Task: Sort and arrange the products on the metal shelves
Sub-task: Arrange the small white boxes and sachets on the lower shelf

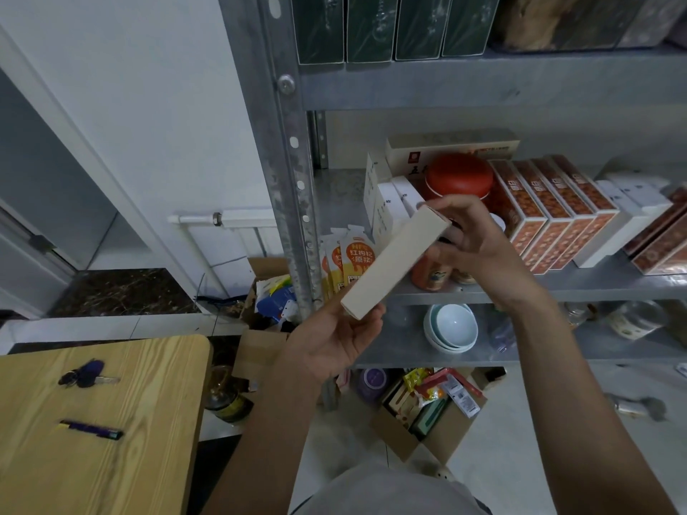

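A long cream box (394, 263) is held tilted in front of the metal shelves (483, 288). My left hand (334, 343) cradles its lower end, thumb curled along its side. My right hand (472, 236) grips its upper end. Behind it on the middle shelf stand white boxes (386, 206), a red round tin (459, 176), a row of orange patterned boxes (550, 213) and orange drink pouches (345, 262).
A shelf upright (293, 172) rises left of the box. Stacked pale bowls (451, 328) and glass jars (632, 317) sit on the lower shelf. An open carton of goods (431, 407) lies on the floor. A wooden table (93, 421) with keys stands at left.
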{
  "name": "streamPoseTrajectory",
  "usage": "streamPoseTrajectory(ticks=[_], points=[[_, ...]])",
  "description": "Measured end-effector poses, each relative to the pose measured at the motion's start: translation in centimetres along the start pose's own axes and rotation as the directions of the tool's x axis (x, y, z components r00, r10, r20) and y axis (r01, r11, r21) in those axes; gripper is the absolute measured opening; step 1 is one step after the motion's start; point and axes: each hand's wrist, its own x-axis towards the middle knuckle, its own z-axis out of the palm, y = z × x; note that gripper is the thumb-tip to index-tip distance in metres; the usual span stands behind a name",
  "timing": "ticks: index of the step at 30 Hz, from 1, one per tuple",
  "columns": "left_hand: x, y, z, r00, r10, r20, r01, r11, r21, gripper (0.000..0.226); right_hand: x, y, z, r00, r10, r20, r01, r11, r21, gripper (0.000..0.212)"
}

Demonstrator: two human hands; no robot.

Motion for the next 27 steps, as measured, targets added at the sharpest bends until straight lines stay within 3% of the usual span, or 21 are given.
streamPoseTrajectory(ticks=[3,5,6,9,11,15,19,21,23,25,27], points=[[0.7,-0.2,0.1,0.993,0.119,0.017,-0.12,0.991,0.062,0.047,0.0,-0.3,0.4,0.983,0.009,-0.182,-0.028,0.995,-0.099,0.044],[1.2,-0.3,0.2,0.976,0.214,0.043,-0.218,0.952,0.214,0.062,-0.2,-0.1,0.4,0.96,0.033,-0.278,-0.086,0.98,-0.181,0.039],[1.4,-0.4,0.3,0.965,0.259,0.035,-0.254,0.897,0.362,0.062,-0.3,0.0,0.5,0.954,0.055,-0.296,-0.127,0.965,-0.229,0.037],[2.4,-1.2,0.3,0.93,0.367,0.01,-0.238,0.581,0.778,0.031,-0.8,0.3,0.8,0.954,0.13,-0.27,-0.225,0.906,-0.358,0.029],[3.4,-2.0,-0.3,0.915,0.403,0.001,-0.223,0.504,0.835,0.021,-1.0,0.5,1.1,0.959,0.147,-0.242,-0.244,0.866,-0.437,0.035],[4.9,-2.0,-1.2,0.882,0.471,0.036,-0.275,0.451,0.849,0.011,-1.0,0.3,1.2,0.96,0.238,-0.144,-0.278,0.808,-0.52,0.082],[6.2,-1.3,-0.9,0.818,0.57,0.072,-0.351,0.397,0.848,0.022,0.7,0.2,2.2,0.99,0.024,-0.137,-0.12,0.653,-0.748,0.08],[6.7,-0.9,-0.9,0.722,0.679,0.135,-0.37,0.213,0.904,0.027,2.3,0.0,2.7,0.982,-0.11,-0.156,-0.065,0.576,-0.815,0.072],[7.7,-0.4,-1.4,0.623,0.735,0.267,-0.292,-0.098,0.951,0.029,4.2,-0.3,2.9,0.966,-0.202,-0.161,-0.033,0.523,-0.852,0.066],[8.7,0.1,-1.8,0.608,0.699,0.376,-0.159,-0.357,0.92,0.033,6.2,-0.6,3.0,0.952,-0.259,-0.165,-0.024,0.473,-0.881,0.067],[9.7,0.6,-1.9,0.64,0.636,0.432,-0.091,-0.495,0.864,0.039,8.4,-0.8,3.0,0.943,-0.285,-0.17,-0.037,0.418,-0.908,0.07]])
